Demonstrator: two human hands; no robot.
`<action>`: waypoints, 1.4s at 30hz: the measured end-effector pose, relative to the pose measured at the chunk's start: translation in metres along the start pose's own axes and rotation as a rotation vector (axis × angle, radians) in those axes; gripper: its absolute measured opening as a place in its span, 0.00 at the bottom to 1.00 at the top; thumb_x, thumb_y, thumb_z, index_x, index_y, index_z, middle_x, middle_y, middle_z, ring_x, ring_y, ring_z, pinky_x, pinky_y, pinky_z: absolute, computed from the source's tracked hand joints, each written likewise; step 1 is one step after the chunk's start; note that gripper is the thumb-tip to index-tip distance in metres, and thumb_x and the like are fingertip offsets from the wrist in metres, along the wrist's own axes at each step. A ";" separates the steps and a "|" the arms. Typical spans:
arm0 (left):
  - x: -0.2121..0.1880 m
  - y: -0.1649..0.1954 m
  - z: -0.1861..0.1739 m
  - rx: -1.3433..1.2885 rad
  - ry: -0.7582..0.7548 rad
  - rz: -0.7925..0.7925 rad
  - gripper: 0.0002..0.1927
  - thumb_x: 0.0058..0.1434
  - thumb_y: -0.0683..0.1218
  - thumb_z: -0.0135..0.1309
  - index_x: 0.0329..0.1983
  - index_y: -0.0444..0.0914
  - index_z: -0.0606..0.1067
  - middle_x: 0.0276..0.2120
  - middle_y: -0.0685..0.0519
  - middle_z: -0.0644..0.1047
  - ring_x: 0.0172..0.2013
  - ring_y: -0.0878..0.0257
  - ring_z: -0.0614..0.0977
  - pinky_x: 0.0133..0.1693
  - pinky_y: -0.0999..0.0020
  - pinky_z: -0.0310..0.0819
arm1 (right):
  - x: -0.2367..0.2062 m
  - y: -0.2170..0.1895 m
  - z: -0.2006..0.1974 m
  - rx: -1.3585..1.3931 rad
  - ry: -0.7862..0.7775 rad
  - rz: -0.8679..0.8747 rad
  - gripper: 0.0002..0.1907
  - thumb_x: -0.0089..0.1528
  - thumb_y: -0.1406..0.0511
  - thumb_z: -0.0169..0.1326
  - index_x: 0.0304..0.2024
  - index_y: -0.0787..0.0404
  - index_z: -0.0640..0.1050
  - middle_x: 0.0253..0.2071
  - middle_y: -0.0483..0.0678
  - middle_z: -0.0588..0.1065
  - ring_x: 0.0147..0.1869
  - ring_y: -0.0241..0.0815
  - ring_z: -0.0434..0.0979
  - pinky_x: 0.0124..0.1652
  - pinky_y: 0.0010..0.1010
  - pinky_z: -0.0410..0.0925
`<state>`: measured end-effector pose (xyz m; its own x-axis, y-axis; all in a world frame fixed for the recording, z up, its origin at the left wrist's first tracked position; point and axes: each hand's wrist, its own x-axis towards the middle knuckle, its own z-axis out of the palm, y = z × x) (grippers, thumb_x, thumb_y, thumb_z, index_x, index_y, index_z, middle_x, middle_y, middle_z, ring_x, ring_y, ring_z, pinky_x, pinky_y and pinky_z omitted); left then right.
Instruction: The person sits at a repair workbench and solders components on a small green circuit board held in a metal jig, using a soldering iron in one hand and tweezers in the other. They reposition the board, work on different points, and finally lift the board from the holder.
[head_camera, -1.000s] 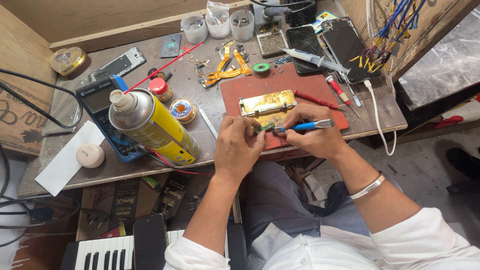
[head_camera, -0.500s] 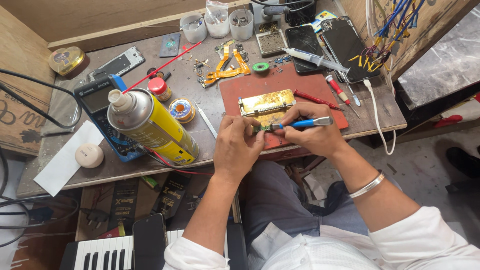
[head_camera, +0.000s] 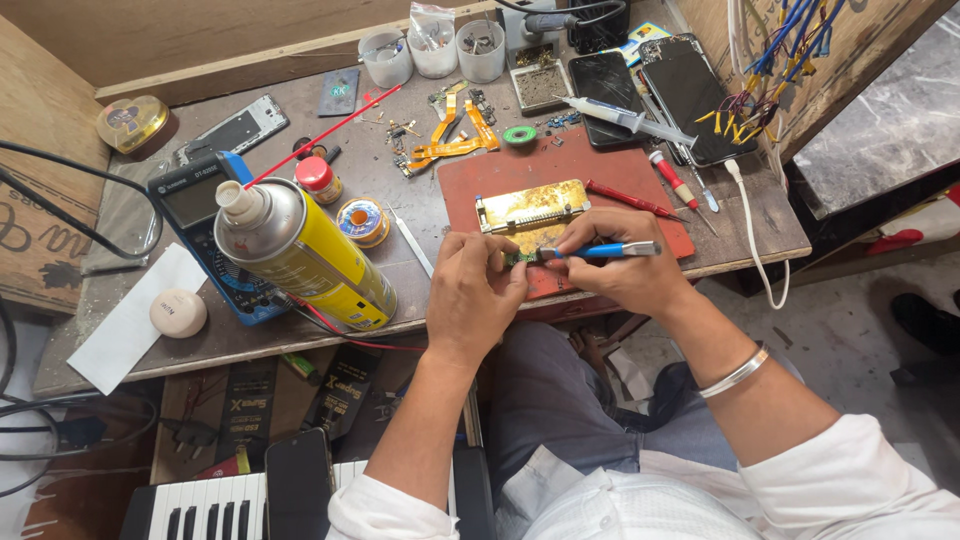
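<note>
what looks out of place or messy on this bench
The yellow spray can lies tipped on its side across a blue multimeter, near the table's front edge. Small loose parts are scattered behind the red mat. The hands, left hand and right hand, work steadily.

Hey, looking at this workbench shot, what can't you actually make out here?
- Head view: the small green board is mostly hidden by the left hand and right hand.
- The blue-handled tool has its tip hidden behind the fingers.
- The keyboard is cut off by the bottom edge.
- The cups' contents are too small to tell.
</note>
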<state>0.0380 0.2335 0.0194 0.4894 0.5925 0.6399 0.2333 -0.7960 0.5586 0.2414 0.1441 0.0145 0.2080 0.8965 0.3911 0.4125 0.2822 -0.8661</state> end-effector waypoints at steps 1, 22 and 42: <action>0.000 0.000 0.000 0.000 0.004 0.001 0.13 0.53 0.40 0.65 0.40 0.38 0.74 0.26 0.54 0.72 0.39 0.55 0.77 0.43 0.57 0.74 | 0.001 0.000 0.000 0.029 -0.025 -0.011 0.05 0.53 0.74 0.60 0.32 0.66 0.79 0.38 0.48 0.80 0.41 0.33 0.81 0.42 0.25 0.76; 0.000 -0.001 0.000 0.002 -0.002 -0.011 0.12 0.53 0.40 0.64 0.39 0.38 0.75 0.25 0.54 0.72 0.39 0.55 0.77 0.43 0.58 0.74 | -0.001 -0.003 0.005 -0.125 0.076 -0.130 0.07 0.53 0.74 0.62 0.34 0.67 0.79 0.39 0.49 0.79 0.43 0.33 0.80 0.43 0.25 0.73; 0.002 -0.001 -0.001 0.013 -0.011 -0.021 0.12 0.52 0.40 0.65 0.38 0.37 0.75 0.26 0.54 0.72 0.39 0.55 0.76 0.43 0.57 0.74 | -0.004 -0.002 0.006 -0.112 0.087 -0.085 0.08 0.54 0.73 0.63 0.36 0.66 0.80 0.40 0.49 0.80 0.42 0.34 0.81 0.41 0.26 0.75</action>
<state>0.0380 0.2356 0.0203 0.4936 0.6078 0.6221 0.2545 -0.7849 0.5649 0.2340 0.1423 0.0129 0.2417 0.8367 0.4914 0.5270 0.3120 -0.7905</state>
